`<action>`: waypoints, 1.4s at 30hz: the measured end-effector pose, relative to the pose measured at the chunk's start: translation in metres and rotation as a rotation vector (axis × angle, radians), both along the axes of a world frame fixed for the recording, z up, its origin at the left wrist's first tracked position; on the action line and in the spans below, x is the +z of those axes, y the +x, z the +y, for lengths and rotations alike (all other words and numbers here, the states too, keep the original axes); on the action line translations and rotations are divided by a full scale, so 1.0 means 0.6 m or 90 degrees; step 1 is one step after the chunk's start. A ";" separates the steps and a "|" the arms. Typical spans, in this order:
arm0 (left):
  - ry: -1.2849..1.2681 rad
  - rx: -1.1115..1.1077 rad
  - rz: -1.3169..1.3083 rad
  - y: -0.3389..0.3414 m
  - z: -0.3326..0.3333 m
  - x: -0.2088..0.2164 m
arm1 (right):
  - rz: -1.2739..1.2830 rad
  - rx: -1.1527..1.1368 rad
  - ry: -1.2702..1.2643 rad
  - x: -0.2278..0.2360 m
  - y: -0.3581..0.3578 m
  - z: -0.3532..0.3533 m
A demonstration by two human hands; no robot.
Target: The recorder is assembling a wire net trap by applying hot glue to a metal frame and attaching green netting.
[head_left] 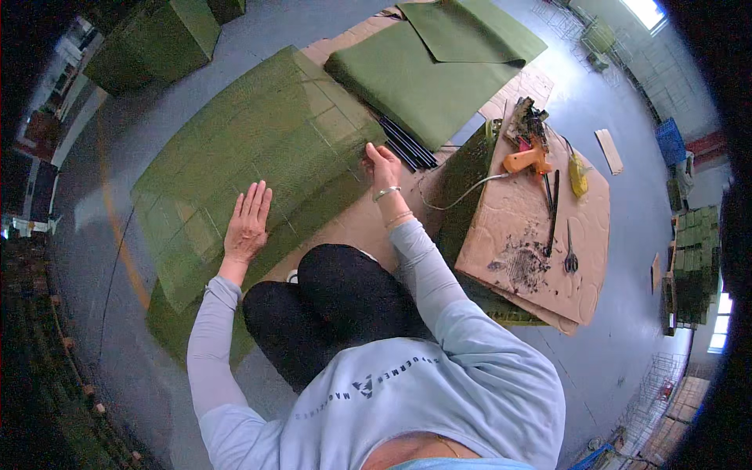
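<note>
In front of me a large, partly see-through green mesh sheet [258,133] lies over other green material, with pale lines showing through it. My left hand [247,223] rests flat on its near part, fingers stretched out. At the sheet's right edge, my right hand [381,164] has thumb and fingers closed on the border. Just beyond that hand is a bundle of thin black sticks [406,143]. To the right, an orange glue gun [526,160] with a grimy black nozzle end sits on a cardboard-topped box [501,235], its pale cord trailing left.
Scissors [572,252], a black strip [554,211] and a yellow object [578,176] lie on the stained cardboard. Smooth green sheets [439,70] are stacked ahead. Green boxes [157,47] stand far left. A blue crate [670,141] stands far right.
</note>
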State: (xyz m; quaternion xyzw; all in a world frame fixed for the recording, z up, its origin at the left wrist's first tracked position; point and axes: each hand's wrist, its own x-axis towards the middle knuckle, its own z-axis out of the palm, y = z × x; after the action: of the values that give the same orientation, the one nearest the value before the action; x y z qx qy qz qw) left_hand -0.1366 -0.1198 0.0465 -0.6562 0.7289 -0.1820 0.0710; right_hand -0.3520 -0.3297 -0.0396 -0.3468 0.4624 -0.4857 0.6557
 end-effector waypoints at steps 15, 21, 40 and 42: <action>-0.026 0.001 -0.052 -0.006 0.001 -0.008 | -0.083 -0.031 -0.100 -0.027 -0.017 -0.007; -0.026 -0.004 -0.090 0.000 0.006 -0.010 | -0.115 -0.071 -0.057 -0.032 0.009 -0.014; -0.044 0.014 -0.055 -0.004 0.022 -0.007 | 0.693 -0.380 -0.030 0.032 -0.525 -0.171; -0.046 0.006 -0.037 -0.006 0.012 -0.005 | 0.887 -0.281 0.076 0.032 -0.552 -0.222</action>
State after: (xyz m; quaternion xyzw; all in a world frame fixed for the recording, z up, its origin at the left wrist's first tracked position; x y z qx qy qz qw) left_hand -0.1403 -0.1128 0.0437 -0.6562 0.7164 -0.2265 0.0694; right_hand -0.6829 -0.4626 -0.0203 -0.4377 0.8568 -0.2477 0.1140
